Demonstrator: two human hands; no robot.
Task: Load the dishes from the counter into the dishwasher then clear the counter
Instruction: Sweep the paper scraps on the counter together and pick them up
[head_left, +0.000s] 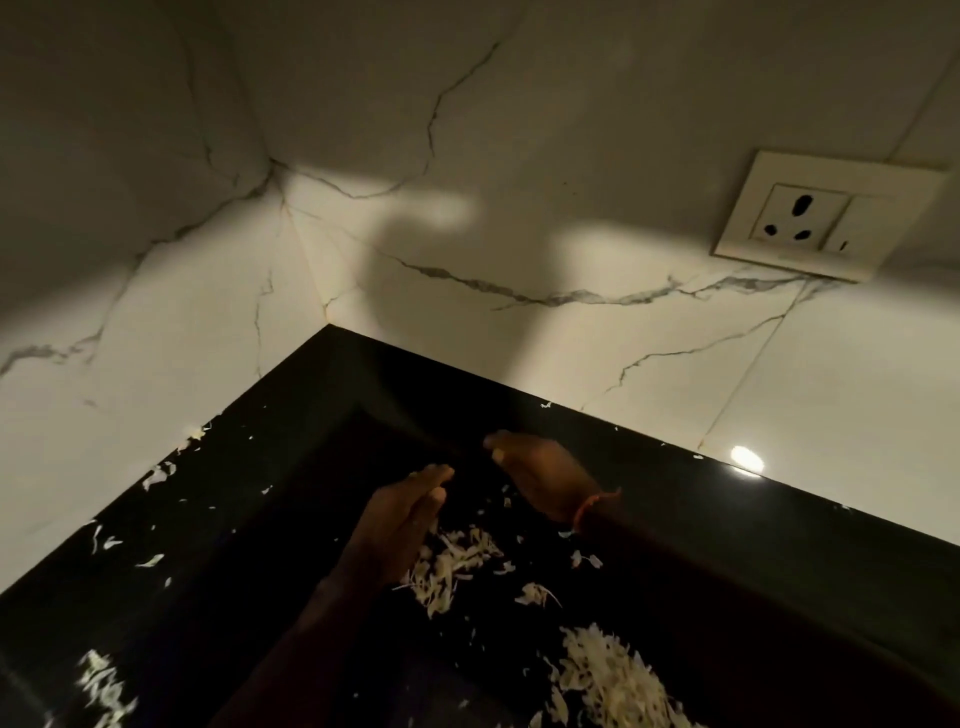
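While both hands flat — left hand (400, 514), right hand (540, 478) — flank shreds (457, 561) on counter (779, 545); no writing legible.

No text, label, brand, number or sign can be read anywhere in the frame; the wall socket plate (826, 215) at the upper right shows only three dark pin holes and a small switch mark, with no lettering that can be made out; the marbled wall tiles (467, 130) across the top carry only grey veins; the black counter (727, 519) in the lower half bears no print, only pale shreds.
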